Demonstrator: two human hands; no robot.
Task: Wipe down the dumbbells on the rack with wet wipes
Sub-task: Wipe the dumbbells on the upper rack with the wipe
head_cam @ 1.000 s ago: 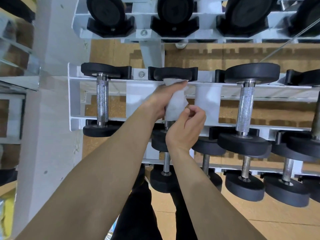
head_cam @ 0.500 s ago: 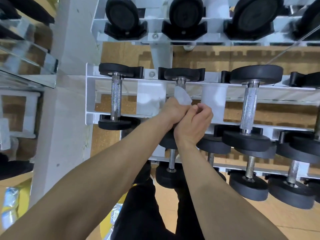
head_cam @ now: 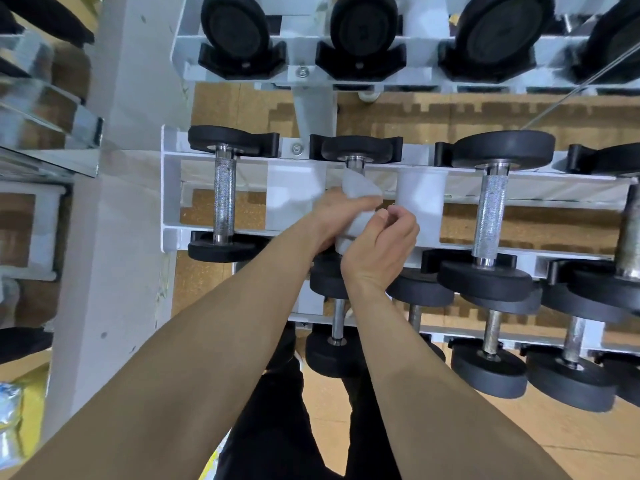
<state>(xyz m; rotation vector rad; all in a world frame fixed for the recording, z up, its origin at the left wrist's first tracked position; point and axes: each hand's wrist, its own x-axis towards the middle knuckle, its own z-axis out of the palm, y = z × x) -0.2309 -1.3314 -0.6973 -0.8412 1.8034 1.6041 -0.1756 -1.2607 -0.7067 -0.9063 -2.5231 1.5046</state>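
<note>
From the head view, the dumbbell point(head_cam: 356, 151) being cleaned lies in the 2nd slot from the left on the middle tier of the white rack point(head_cam: 170, 188), a little above the centre of the frame. Its far black head sits in a black cradle, a short piece of chrome collar shows below that, and the rest of the handle is hidden. A white wet wipe point(head_cam: 360, 191) is wrapped round the handle, its crumpled upper edge standing clear of the fingers. The left hand point(head_cam: 337, 212) is curled round the wipe and the handle from the left side. The right hand point(head_cam: 381, 244) is just beside it, lower and to the right, with its fingers bent in and pinching the near part of the wipe. In the slot to the left lies a smaller dumbbell point(head_cam: 224, 199) with a knurled handle, and to the right a larger dumbbell point(head_cam: 491, 216).
</note>
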